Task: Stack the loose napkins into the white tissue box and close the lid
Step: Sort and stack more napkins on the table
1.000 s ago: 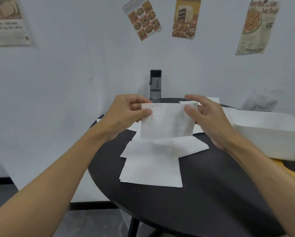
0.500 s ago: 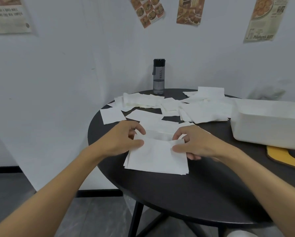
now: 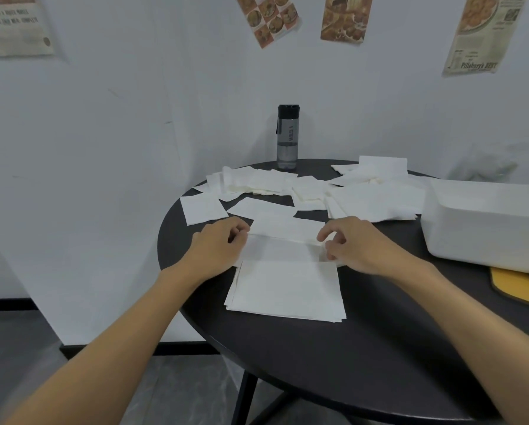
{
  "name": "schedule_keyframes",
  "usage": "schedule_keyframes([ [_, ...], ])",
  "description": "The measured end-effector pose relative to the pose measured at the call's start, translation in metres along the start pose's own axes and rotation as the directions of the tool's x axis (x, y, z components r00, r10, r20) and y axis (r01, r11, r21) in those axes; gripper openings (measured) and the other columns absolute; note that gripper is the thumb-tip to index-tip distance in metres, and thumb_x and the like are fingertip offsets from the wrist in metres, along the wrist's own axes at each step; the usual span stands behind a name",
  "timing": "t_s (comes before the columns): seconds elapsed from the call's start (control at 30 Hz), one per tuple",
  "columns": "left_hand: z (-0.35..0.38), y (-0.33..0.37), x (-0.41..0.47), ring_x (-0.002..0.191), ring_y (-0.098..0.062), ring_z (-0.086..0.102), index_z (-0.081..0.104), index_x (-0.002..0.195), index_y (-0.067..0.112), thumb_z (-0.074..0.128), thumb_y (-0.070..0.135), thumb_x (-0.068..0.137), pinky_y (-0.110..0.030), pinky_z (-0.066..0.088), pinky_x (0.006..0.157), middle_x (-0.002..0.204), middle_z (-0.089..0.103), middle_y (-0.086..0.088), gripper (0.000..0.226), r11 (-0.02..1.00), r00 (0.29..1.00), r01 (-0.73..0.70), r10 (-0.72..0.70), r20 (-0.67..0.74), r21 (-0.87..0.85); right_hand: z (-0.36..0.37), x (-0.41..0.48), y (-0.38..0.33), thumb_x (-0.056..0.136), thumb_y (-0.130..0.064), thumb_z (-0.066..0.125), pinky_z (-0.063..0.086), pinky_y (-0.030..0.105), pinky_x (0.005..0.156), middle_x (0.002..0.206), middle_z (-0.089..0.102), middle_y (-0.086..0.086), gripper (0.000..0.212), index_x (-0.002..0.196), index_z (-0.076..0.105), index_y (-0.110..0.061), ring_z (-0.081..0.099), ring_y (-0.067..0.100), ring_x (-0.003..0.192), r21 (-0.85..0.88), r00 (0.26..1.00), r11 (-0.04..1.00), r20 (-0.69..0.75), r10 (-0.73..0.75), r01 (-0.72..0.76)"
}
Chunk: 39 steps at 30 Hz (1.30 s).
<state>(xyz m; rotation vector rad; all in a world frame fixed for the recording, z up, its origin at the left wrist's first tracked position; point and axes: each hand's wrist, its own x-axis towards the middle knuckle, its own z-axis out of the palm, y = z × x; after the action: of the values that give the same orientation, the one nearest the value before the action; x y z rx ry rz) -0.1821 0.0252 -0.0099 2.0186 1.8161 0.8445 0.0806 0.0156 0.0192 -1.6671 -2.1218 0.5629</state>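
Left hand: rests low over the bench, at the left end of the top napkin; the forearm comes in from the lower left.
Left fingers: curled, thumb and forefinger pinching the far left corner of the top napkin.
Right hand: at the right end of the same napkin, level with the left hand.
Right fingers: curled inward, pinching the far right corner of the top napkin.
Top napkin: white, stretched between the 2 hands, lying over the far edge of the napkin stack.
Napkin stack: a squared white pile near the middle of the bench, its edges slightly fanned on the left side.
Loose napkins: many white sheets scattered and overlapping across the far half of the bench, from the left rim to just beside the tissue box.
White tissue box: on the right side of the bench, well apart from the stack; I cannot tell whether a lid sits on it.
Yellow flat piece: just in front of the box, cut off by the right edge.
Water bottle: upright at the far rim, black cap, against the wall.
Bench: round, black top.
Posters: 4 food prints on the white wall.
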Motion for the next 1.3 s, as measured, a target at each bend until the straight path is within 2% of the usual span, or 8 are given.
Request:
schedule_keyframes([
  [0.2, 0.009, -0.001, 0.001, 0.091, -0.011, 0.066, 0.067, 0.106, 0.03, 0.044, 0.023, 0.102, -0.038, 0.049, 0.099, 0.095, 0.071, 0.01, 0.024, 0.985, 0.998, 0.017, -0.029, -0.064, -0.174, 0.004, 0.001, -0.002, 0.093, -0.014, 0.054, 0.058, 0.037, 0.088, 0.073, 0.072, -0.003, 0.019, 0.1, 0.069, -0.025, 0.07, 0.013, 0.075, 0.322, 0.999, 0.946, 0.017, 0.03, -0.034],
  [0.33, 0.005, 0.0, 0.0, 0.092, -0.011, 0.065, 0.067, 0.106, 0.025, 0.038, 0.01, 0.102, -0.018, 0.046, 0.076, 0.104, 0.072, 0.008, 0.033, 0.962, 0.998, 0.039, -0.052, -0.042, -0.27, 0.003, 0.004, -0.002, 0.09, 0.011, 0.043, 0.053, 0.015, 0.062, 0.103, 0.07, 0.012, 0.041, 0.111, 0.071, -0.011, 0.067, 0.013, 0.077, 0.523, 0.998, 0.85, 0.036, 0.057, -0.067],
  [0.4, 0.003, -0.001, 0.001, 0.101, -0.01, 0.065, 0.068, 0.108, 0.02, 0.036, 0.005, 0.102, -0.016, 0.045, 0.084, 0.105, 0.073, 0.007, 0.036, 0.946, 0.998, 0.05, -0.058, -0.018, -0.32, 0.002, 0.008, -0.001, 0.086, 0.018, 0.044, 0.049, 0.009, 0.065, 0.106, 0.071, 0.01, 0.047, 0.115, 0.07, -0.009, 0.066, 0.011, 0.083, 0.541, 1.0, 0.841, 0.018, 0.024, -0.03],
  [0.57, -0.006, -0.002, 0.001, 0.099, 0.007, 0.065, 0.072, 0.105, 0.018, 0.037, -0.002, 0.1, -0.009, 0.043, 0.087, 0.108, 0.073, 0.01, 0.041, 0.901, 0.998, 0.061, -0.056, 0.025, -0.429, -0.001, 0.015, -0.005, 0.087, -0.002, 0.071, 0.051, 0.016, 0.076, 0.094, 0.077, 0.002, 0.016, 0.097, 0.076, -0.014, 0.065, 0.003, 0.072, 0.59, 0.992, 0.806, -0.127, 0.024, 0.056],
  [0.77, -0.013, -0.007, 0.001, 0.11, -0.001, 0.065, 0.064, 0.127, 0.022, 0.04, -0.02, 0.089, -0.02, 0.051, 0.096, 0.123, 0.068, 0.01, 0.062, 0.918, 0.994, -0.011, 0.053, 0.096, -0.396, 0.002, 0.022, -0.01, 0.092, -0.008, 0.064, 0.039, 0.02, 0.058, 0.052, 0.056, -0.01, 0.024, 0.068, 0.069, -0.006, 0.044, 0.003, 0.048, 0.578, 0.959, 0.81, -0.273, 0.079, 0.098],
  [0.93, -0.015, 0.002, -0.001, 0.107, -0.001, 0.066, 0.065, 0.124, 0.032, 0.067, 0.004, 0.093, -0.014, 0.051, 0.092, 0.114, 0.073, 0.013, 0.041, 0.886, 0.973, -0.087, 0.173, 0.151, -0.456, 0.002, 0.029, -0.007, 0.094, -0.025, 0.065, 0.031, 0.028, 0.06, 0.06, 0.034, 0.001, 0.046, 0.057, 0.038, -0.015, 0.033, 0.018, 0.061, 0.7, 0.929, 0.713, -0.287, 0.235, 0.036],
  [1.17, -0.002, 0.016, 0.004, 0.087, -0.008, 0.066, 0.043, 0.13, 0.038, 0.065, 0.01, 0.094, -0.015, 0.045, 0.086, 0.085, 0.076, 0.004, 0.051, 0.871, 0.994, -0.111, 0.089, -0.068, -0.479, 0.0, 0.026, -0.005, 0.096, -0.02, 0.061, 0.026, 0.028, 0.047, 0.062, 0.03, 0.007, 0.038, 0.065, 0.04, -0.011, 0.032, 0.015, 0.041, 0.754, 0.904, 0.656, -0.301, 0.303, 0.031],
  [1.3, -0.008, 0.025, -0.001, 0.09, -0.018, 0.065, 0.069, 0.107, 0.034, 0.057, 0.011, 0.099, -0.026, 0.052, 0.083, 0.094, 0.073, 0.02, 0.027, 0.824, 0.985, -0.168, 0.118, -0.127, -0.541, -0.004, 0.024, -0.005, 0.096, -0.019, 0.061, 0.022, 0.027, 0.044, 0.072, 0.032, 0.011, 0.036, 0.067, 0.041, -0.01, 0.029, 0.017, 0.042, 0.791, 0.904, 0.609, -0.301, 0.302, 0.06],
])
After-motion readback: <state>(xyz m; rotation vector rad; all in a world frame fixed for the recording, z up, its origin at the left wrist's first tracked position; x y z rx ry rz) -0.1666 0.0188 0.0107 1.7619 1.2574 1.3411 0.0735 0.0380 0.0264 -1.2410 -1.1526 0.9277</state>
